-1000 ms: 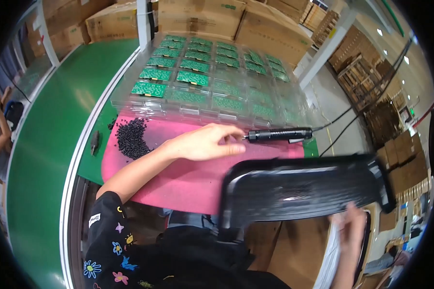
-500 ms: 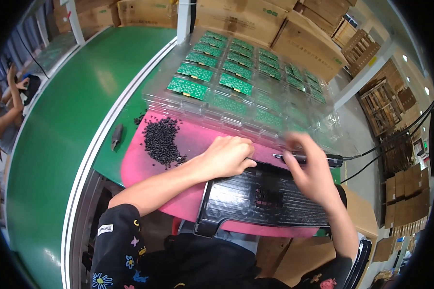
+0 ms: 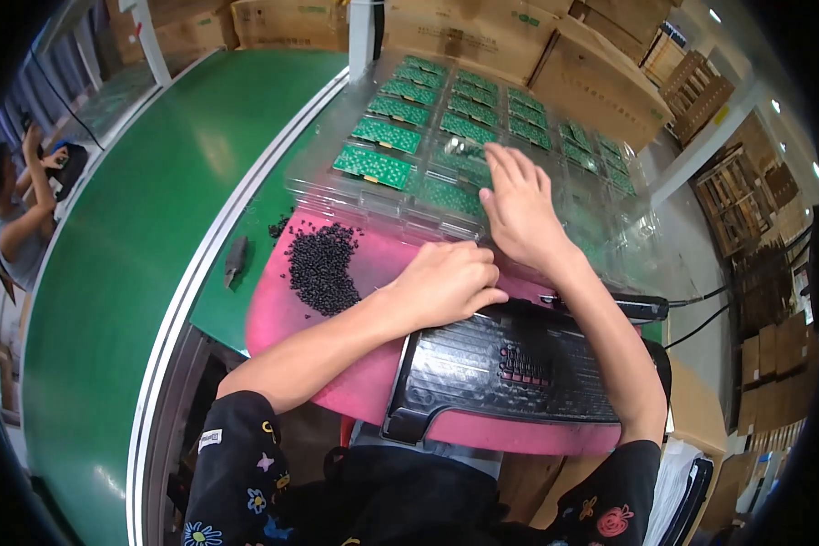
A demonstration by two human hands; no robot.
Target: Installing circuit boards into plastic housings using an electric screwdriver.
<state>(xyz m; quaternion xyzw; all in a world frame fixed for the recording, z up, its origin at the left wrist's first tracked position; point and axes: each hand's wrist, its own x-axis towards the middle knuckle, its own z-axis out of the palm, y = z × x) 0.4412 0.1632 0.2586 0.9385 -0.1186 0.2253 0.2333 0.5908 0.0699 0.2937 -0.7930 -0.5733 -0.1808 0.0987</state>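
A black ribbed plastic housing [image 3: 455, 359] lies in front of me on a pink mat [image 3: 268, 296]. My left hand [image 3: 450, 282] is closed at its far left edge, fingers curled and thumb against the rim; what lies under the fingers is hidden. My right hand [image 3: 525, 209] reaches over the clear plastic trays [image 3: 455, 196]. Its thumb and fingers close at the side of a tilted, blurred circuit board [image 3: 464, 156], partly lost in glare. Right of the housing, partly behind my right forearm, lies a black electric screwdriver [image 3: 637, 306] with a cable.
Several green circuit boards [image 3: 371, 167] fill the tray pockets. A heap of small black screw-like pieces [image 3: 323, 273] sits left of my arm, near a dark pointed tool [image 3: 236, 262]. A green belt [image 3: 109, 264] runs at left, past another person [image 3: 18, 209]. Cardboard boxes [image 3: 601, 82] stand behind.
My right hand has moved from beside the screwdriver up and left to the trays. The near board of the second column no longer lies flat in its pocket. My left hand stays at the housing.
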